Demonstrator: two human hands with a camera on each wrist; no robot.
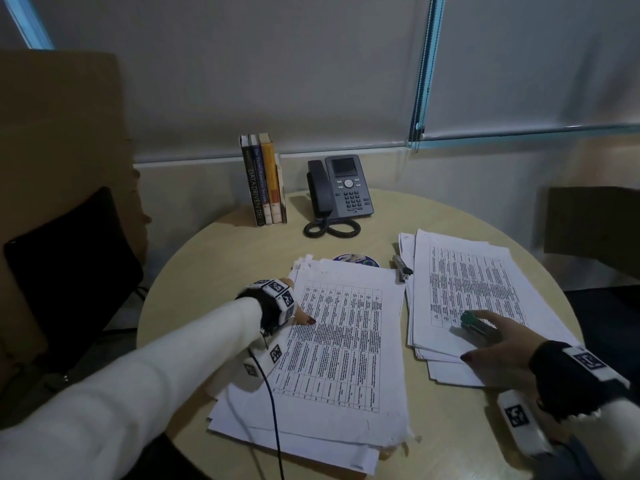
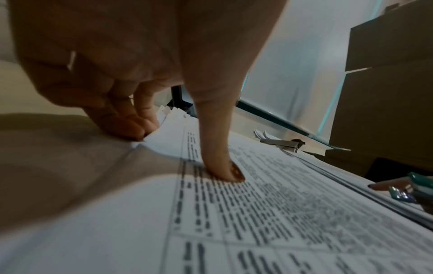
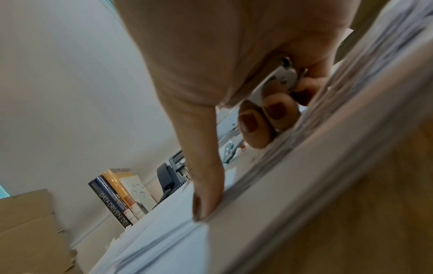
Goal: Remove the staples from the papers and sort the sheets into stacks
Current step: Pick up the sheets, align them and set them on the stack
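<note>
Head view: two stacks of printed sheets are laid side by side on a round table (image 1: 214, 265). The left hand (image 1: 298, 315) is set on the left stack (image 1: 332, 341), its thumb pressed flat on the top sheet while the other fingers (image 2: 131, 124) are curled together at the sheet's left edge, which appears pinched and slightly lifted. The right hand (image 1: 498, 355) rests on the right stack (image 1: 464, 289), its fingers closed round a green staple remover (image 1: 472, 323), with the thumb stretched to the stack's near edge.

From here, more than one sheet could be dragged up if the pinched edge is pulled while the thumb pins only the top page. A staple left in a corner would tear the paper; whether any staple remains cannot be told, though the far corners of the left stack look ragged. The loose stacks could also be fanned out of order by a sideways push.

Between the stacks, at the far end, a stapler (image 1: 401, 268) is lying, with a round coaster (image 1: 356, 259) partly under the left stack. Further back a desk phone (image 1: 341, 188) and a row of books (image 1: 265, 181) are standing, well apart from the work. A black cable (image 1: 273, 410) is trailed across the left stack's near corner and could snag sheets.
</note>
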